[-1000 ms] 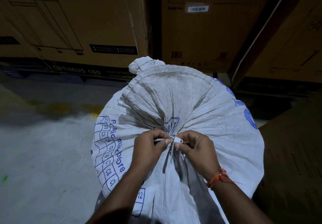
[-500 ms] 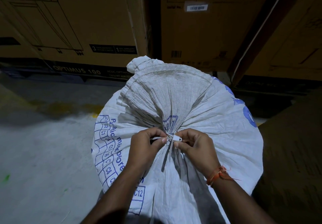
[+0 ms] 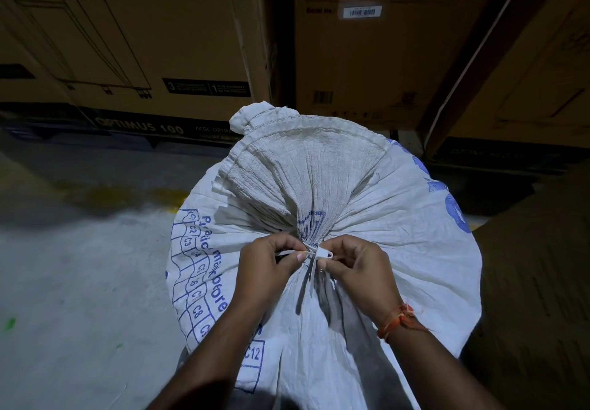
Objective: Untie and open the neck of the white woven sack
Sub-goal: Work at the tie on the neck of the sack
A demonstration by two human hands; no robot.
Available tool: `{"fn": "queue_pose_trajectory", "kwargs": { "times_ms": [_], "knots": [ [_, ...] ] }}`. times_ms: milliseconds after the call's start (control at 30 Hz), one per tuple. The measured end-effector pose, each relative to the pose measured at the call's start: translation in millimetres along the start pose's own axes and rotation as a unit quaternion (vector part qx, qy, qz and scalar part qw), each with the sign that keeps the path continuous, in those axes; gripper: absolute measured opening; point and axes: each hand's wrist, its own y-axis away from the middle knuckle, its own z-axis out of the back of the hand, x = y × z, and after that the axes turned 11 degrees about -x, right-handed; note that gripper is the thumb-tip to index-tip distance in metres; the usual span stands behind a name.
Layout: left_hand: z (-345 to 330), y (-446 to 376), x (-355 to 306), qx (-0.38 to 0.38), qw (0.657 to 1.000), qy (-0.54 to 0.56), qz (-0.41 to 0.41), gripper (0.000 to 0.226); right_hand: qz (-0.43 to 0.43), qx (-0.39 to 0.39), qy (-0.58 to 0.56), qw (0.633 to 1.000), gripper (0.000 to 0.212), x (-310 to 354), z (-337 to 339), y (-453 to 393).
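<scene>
A full white woven sack (image 3: 392, 218) with blue print stands upright in front of me. Its neck is gathered tight, and the loose top fans out away from me. A white plastic tie (image 3: 314, 251) cinches the gather, and its tail hangs down toward me. My left hand (image 3: 266, 266) pinches the tie's strap on the left side. My right hand (image 3: 357, 269) pinches the tie's head on the right. An orange thread band circles my right wrist.
Large brown cardboard boxes (image 3: 159, 42) stand stacked close behind the sack. A slanted dark beam (image 3: 479, 58) runs at the upper right. Another brown carton (image 3: 536, 298) stands close on the right. Grey concrete floor (image 3: 64, 282) lies to the left.
Both hands stay on the tie with only small finger shifts. The view has edged slightly, and the sack sits about where it was.
</scene>
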Motion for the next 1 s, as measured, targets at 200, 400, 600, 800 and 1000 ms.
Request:
{"fn": "queue_pose_trajectory", "kwargs": {
  "times_ms": [200, 400, 600, 800, 1000],
  "knots": [
    [0.4, -0.3, 0.4, 0.005, 1.000, 0.000, -0.004, 0.016, 0.003, -0.001, 0.001, 1.000, 0.020, 0.3, 0.1, 0.2],
    [-0.4, -1.0, 1.5, 0.012, 1.000, -0.003, -0.011, 0.016, 0.006, 0.001, 0.008, 1.000, 0.019, -0.2, 0.0, 0.4],
    [6.3, -1.7, -1.4, 0.014, 1.000, 0.011, 0.007, 0.012, -0.002, 0.001, -0.007, 1.000, 0.018, -0.9, 0.2, -0.1],
    [12.0, -3.3, -0.9, -0.002, 1.000, 0.004, 0.019, 0.017, -0.004, -0.003, -0.011, 1.000, 0.018, -1.9, 0.1, -0.6],
    [7.1, -3.3, -0.3, -0.007, 1.000, -0.004, 0.014, 0.016, -0.002, 0.003, -0.008, 1.000, 0.017, 0.9, 1.6, 0.2]
  ]
}}
